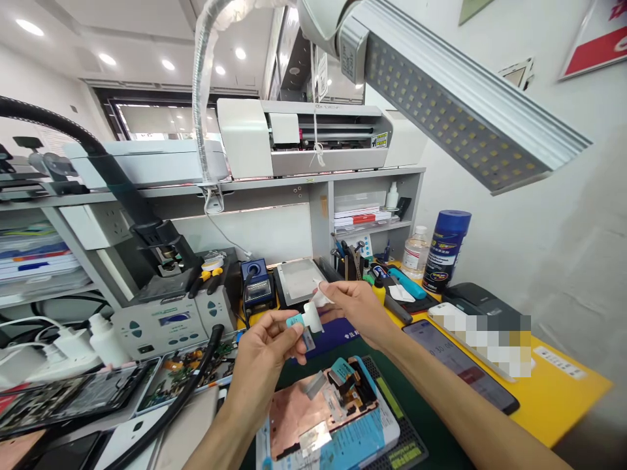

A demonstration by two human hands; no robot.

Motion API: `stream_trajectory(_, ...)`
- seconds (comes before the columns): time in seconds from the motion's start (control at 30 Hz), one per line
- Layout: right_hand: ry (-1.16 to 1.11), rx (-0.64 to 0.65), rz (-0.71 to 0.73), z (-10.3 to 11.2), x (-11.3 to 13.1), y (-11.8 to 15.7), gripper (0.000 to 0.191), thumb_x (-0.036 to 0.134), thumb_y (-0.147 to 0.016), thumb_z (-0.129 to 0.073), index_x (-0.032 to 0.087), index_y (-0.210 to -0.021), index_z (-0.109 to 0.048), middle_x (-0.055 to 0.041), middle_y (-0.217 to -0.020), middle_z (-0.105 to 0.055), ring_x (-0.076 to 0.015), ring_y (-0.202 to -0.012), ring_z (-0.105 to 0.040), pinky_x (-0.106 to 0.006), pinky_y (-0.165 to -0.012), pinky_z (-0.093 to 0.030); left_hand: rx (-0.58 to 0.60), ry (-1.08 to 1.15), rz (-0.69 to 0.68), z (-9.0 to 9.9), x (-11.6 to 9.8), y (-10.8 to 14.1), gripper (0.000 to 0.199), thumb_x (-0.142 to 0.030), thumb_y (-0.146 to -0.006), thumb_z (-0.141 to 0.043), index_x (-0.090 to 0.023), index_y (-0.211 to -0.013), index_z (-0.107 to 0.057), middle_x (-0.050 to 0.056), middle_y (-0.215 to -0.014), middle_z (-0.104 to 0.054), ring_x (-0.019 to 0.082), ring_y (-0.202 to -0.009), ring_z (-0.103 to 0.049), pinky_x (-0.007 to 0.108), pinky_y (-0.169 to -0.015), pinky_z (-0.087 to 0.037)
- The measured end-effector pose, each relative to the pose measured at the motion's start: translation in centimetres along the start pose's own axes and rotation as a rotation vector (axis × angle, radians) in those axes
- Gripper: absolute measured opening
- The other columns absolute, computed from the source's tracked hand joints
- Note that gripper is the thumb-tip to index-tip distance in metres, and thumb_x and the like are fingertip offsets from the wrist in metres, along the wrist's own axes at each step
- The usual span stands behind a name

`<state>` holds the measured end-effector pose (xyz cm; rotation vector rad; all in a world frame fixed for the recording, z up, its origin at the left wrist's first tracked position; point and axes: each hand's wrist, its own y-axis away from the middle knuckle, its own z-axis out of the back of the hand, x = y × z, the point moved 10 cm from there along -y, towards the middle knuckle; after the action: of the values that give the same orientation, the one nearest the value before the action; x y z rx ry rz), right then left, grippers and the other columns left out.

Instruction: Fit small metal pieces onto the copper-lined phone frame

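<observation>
My left hand [277,346] pinches a small teal and white tab [296,320] between thumb and fingers. Close beside it, at the right, my right hand [355,305] has its fingers closed on a white piece [321,297], which looks like tissue or film. A wider white strip [312,316] lies between the two hands. Below them, an opened device with a copper-coloured sheet [296,418] rests on a blue and white box [390,427]. Ribbon cables and teal labels [341,372] show at the device's upper right.
A phone [460,365] lies at the right on a yellow surface [553,398]. At the left, a thick black hose [189,385] crosses a tray of small parts [171,372]. An LED lamp [455,91] hangs overhead. Behind stand a blue can [445,251] and a soldering station [257,287].
</observation>
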<state>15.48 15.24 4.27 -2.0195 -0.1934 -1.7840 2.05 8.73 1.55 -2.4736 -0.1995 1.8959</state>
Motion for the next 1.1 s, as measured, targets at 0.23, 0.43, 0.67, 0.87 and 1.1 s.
stream_trajectory(0.23,0.395,-0.03,0.168,-1.0,1.7,1.5,0.035,0.046,-0.086,-0.064,0.018,-0.065,-0.063,-0.0002,-0.061,-0.059,-0.0162,-0.063,-0.057,-0.027,-0.062,-0.047,-0.026,-0.085,-0.028,0.5,0.5,-0.2,0.031,-0.033,-0.074,-0.078,-0.016,-0.096,-0.064,-0.003,-0.058,-0.064,0.013,-0.051,-0.058,0.025,-0.054,-0.048)
stream_trajectory(0.43,0.546,-0.186,0.183,1.6,1.5,1.1,0.04,0.047,-0.096,-0.047,0.019,-0.068,-0.053,-0.0032,-0.058,-0.062,-0.0185,-0.06,-0.067,-0.024,-0.053,-0.045,-0.009,-0.139,-0.046,0.2,0.5,-0.2,0.029,-0.034,-0.075,-0.078,-0.017,-0.092,-0.063,-0.003,-0.059,-0.065,0.013,-0.052,-0.058,0.024,-0.054,-0.047)
stream_trajectory(0.67,0.379,0.004,0.078,1.0,0.8,0.5,0.04,0.052,-0.093,-0.053,0.016,-0.105,-0.065,0.0012,-0.059,-0.064,-0.015,-0.045,-0.065,-0.024,-0.044,-0.053,0.03,-0.092,-0.01,0.1,0.0,-0.1,0.029,-0.033,-0.078,-0.075,-0.016,-0.098,-0.063,-0.003,-0.06,-0.063,0.012,-0.053,-0.057,0.026,-0.057,-0.049)
stream_trajectory(0.87,0.308,0.047,0.014,0.2,0.1,0.7,0.042,0.054,-0.088,-0.06,0.014,-0.092,-0.073,-0.0034,-0.065,-0.07,-0.0177,-0.056,-0.07,-0.025,-0.051,-0.055,0.013,-0.15,-0.043,0.2,-0.2,-0.3,0.028,-0.033,-0.076,-0.076,-0.017,-0.095,-0.063,-0.003,-0.059,-0.063,0.012,-0.052,-0.058,0.024,-0.054,-0.048)
stream_trajectory(1.1,0.574,0.092,0.146,-1.0,0.8,1.3,0.031,0.044,-0.089,-0.063,0.016,-0.082,-0.075,-0.0034,-0.074,-0.072,-0.0176,-0.062,-0.068,-0.023,-0.052,-0.047,0.014,-0.279,-0.087,0.1,-0.5,-0.2,0.025,-0.034,-0.077,-0.074,-0.016,-0.091,-0.064,-0.003,-0.065,-0.063,0.012,-0.054,-0.059,0.023,-0.051,-0.05)
